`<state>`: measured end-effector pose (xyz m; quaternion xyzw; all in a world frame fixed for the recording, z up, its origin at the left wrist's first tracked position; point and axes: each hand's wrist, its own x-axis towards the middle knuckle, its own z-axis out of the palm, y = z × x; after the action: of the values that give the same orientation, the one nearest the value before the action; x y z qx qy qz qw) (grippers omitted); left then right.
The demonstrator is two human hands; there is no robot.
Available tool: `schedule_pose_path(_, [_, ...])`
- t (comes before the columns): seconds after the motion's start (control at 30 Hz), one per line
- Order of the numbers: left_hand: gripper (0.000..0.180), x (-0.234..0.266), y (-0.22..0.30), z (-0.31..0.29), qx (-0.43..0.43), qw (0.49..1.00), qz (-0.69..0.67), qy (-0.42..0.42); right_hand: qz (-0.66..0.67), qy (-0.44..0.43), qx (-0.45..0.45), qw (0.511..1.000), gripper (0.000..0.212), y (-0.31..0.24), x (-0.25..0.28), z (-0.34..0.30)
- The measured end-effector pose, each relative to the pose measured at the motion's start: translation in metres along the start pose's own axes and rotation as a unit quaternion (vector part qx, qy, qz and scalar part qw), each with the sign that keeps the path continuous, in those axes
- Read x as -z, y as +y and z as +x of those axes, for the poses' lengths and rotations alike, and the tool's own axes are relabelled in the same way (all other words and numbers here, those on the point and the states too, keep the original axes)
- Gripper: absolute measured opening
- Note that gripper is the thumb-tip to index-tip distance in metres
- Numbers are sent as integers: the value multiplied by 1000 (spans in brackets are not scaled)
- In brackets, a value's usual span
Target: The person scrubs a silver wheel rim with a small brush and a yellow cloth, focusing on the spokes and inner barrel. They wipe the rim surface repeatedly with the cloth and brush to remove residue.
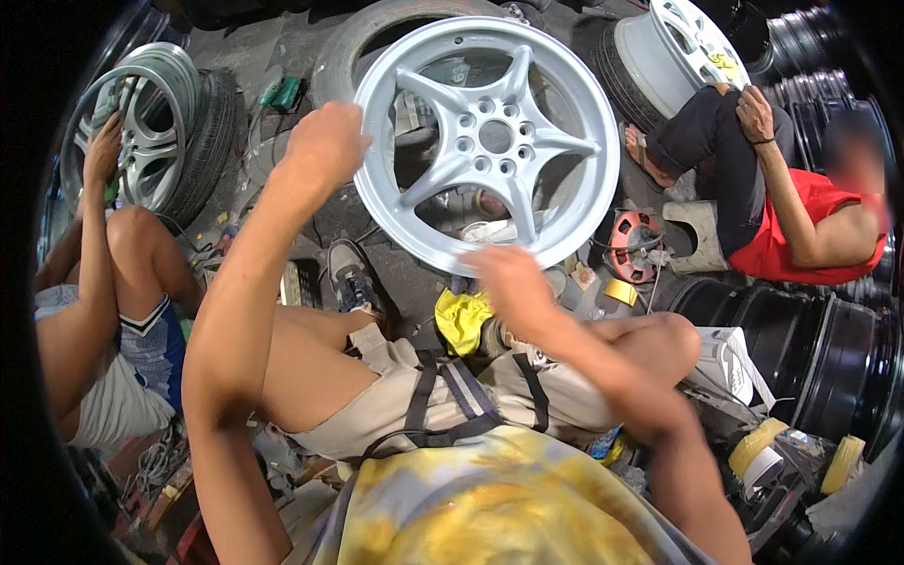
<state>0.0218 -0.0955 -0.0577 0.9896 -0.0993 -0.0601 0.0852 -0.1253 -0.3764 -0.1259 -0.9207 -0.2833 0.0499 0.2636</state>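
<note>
A pale silver-grey alloy wheel rim [574, 146], with spokes in a star shape and a ring of bolt holes, lies tilted in front of my knees. My left hand [325, 146] is closed at the left outer edge of the rim; its fingertips are hidden. At the near edge, my right hand [513, 292] touches or hovers close over the lip, its fingers curled toward it and smeared by motion. Whether it holds anything cannot be made out. A yellow cloth [461, 320] hangs just below the rim, between my legs.
A tyre [344, 66] lies behind the rim. At left, a person's hand [104, 146] is on another wheel [155, 141]; at right sits a person in red [800, 231] beside a silver wheel [650, 61]. Near my right knee are an orange-red reel [633, 247], tape [620, 291] and black rims [791, 348].
</note>
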Motion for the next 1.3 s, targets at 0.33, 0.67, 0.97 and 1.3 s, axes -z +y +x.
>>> schedule_pose_path(0.33, [29,-36,107,-86,-269,931,123,-216,-243,-211,37,946,11,50,71,-8])
schedule_pose_path(0.67, [38,-38,129,-105,-204,908,288,-227,-165,-188,64,966,21,73,92,-8])
schedule_pose_path(0.97, [62,-46,136,-145,-158,922,289,-203,-234,-52,68,968,38,100,95,-73])
schedule_pose_path(1.3, [59,-46,137,-140,-145,934,259,-198,-169,25,21,985,32,47,75,-65])
